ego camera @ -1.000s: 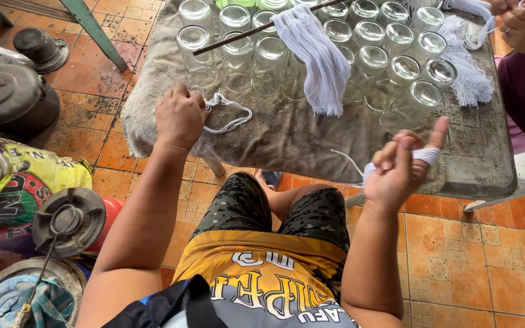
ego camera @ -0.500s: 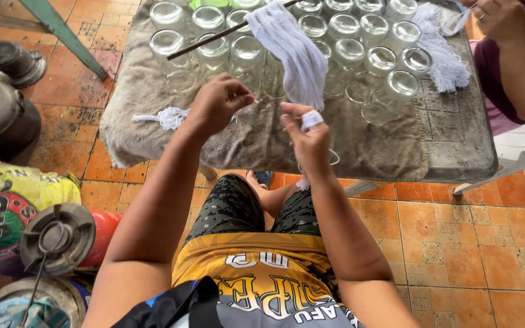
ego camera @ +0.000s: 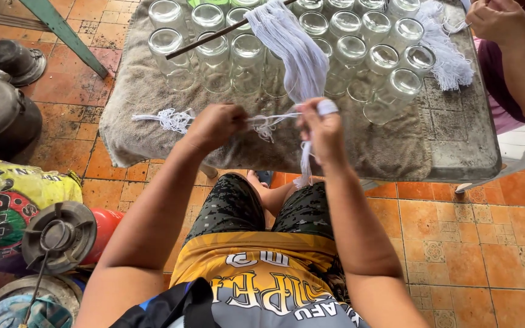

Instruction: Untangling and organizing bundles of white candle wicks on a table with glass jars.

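Partly hidden between left hand (ego camera: 217,124) and right hand (ego camera: 321,130), white string (ego camera: 268,121).

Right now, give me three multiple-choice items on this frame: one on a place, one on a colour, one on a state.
1. Where does the thick hank of string hang?
A. from a stick over the glass jars
B. on the floor
C. in the red gas cylinder

2. What colour is the string?
A. red
B. white
C. green

3. How is the string between the hands?
A. coiled in a jar
B. lying loose on the floor
C. stretched from left hand to right hand

Answers: A, it drapes over the stick above the jars; B, all strands are white; C, both hands pinch it.
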